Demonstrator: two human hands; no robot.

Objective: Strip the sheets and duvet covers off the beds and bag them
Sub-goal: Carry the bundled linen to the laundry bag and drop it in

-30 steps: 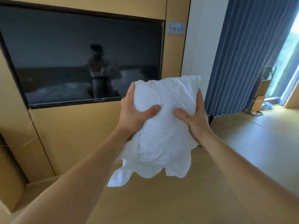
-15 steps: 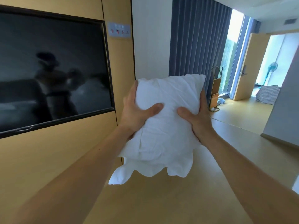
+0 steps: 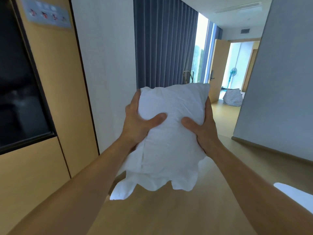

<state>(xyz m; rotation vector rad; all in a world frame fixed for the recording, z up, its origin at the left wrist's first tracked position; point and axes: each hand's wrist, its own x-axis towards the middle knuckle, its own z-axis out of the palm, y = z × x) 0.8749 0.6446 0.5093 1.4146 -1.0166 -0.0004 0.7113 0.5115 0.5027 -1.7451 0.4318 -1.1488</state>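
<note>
A crumpled bundle of white linen (image 3: 169,141) is held out in front of me at chest height. My left hand (image 3: 140,122) grips its left side, thumb pressed into the front. My right hand (image 3: 201,128) grips its right side in the same way. Loose cloth ends hang below the bundle. A striped laundry bag (image 3: 232,98) stands on the floor far ahead, in the open doorway. A white patch of bedding (image 3: 291,192) shows at the lower right edge.
A wooden wall panel (image 3: 55,82) with a dark TV screen (image 3: 18,85) runs along the left. Blue curtains (image 3: 162,44) and a window are ahead. A grey wall (image 3: 277,92) stands on the right. A fan (image 3: 232,73) is beyond the open door (image 3: 218,70).
The view has swung to the right: the TV slid to the left edge, and the doorway with the striped bag came nearer the centre. Both hands keep the same grip on the linen.
</note>
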